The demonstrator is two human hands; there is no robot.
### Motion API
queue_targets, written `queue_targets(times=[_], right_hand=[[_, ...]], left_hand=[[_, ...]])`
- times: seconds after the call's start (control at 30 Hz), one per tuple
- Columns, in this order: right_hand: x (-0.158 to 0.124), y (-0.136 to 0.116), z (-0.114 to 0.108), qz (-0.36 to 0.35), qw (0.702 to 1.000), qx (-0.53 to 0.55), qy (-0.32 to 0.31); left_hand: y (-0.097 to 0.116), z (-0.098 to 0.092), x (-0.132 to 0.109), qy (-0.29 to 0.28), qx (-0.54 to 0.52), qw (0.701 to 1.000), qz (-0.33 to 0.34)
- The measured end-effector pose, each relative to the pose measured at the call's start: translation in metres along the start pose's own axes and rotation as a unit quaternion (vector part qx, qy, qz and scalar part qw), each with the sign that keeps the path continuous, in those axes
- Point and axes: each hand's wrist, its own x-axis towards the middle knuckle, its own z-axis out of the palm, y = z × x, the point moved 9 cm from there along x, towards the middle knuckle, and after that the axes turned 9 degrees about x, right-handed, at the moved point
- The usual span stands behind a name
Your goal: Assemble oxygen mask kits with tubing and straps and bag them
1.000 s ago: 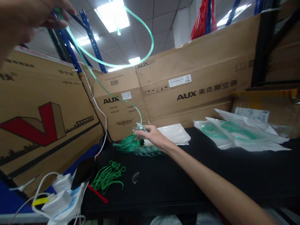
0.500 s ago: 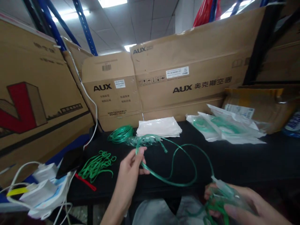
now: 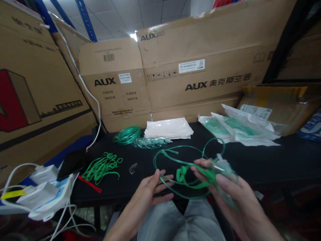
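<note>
My right hand (image 3: 225, 182) is closed around a clear plastic oxygen mask (image 3: 227, 167) with a pale connector on top. A bright green elastic strap (image 3: 187, 175) hangs from it toward the left, partly under my fingers. Thin green tubing (image 3: 185, 196) runs in loose loops between the two hands, above the table's front edge. My left hand (image 3: 155, 189) has its fingers spread, palm facing right, and the tubing passes against the thumb and index finger without a visible firm grip. One free tube end (image 3: 177, 152) lies beyond the left hand.
On the black table (image 3: 140, 160) lie coiled tubing (image 3: 127, 135), a row of clear masks (image 3: 150, 143), white bags (image 3: 169, 129), green straps (image 3: 102, 169) and packed bags (image 3: 233, 129). A power strip (image 3: 50, 201) with cables is at left. Cardboard (image 3: 193, 43) walls the back.
My right hand has come up and left with the mask, bringing its strap over the table. My left hand has moved slightly right and its pinch on the tubing has opened. The view has tilted down.
</note>
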Motion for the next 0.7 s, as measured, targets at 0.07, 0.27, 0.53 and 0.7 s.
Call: queue_targets(times=[0.07,0.27,0.53,0.7], right_hand=[[-0.002,0.024,0.009,0.062,0.997,-0.049,-0.020],[-0.019,0.069,0.012,0.248,0.965,-0.067,-0.054],[-0.032,0.063,0.030,0.301,0.908,-0.168,-0.240],[-0.027,0.040,-0.028,0.231,0.925,-0.269,-0.139]], left_hand=[[0.017,-0.024,0.000,0.060,0.179,0.979,0.073],[0.059,-0.037,-0.006,0.179,0.499,0.819,0.220],[0.065,0.010,0.006,0.199,0.608,0.705,0.305],[0.088,0.020,0.013,0.172,0.535,0.733,0.385]])
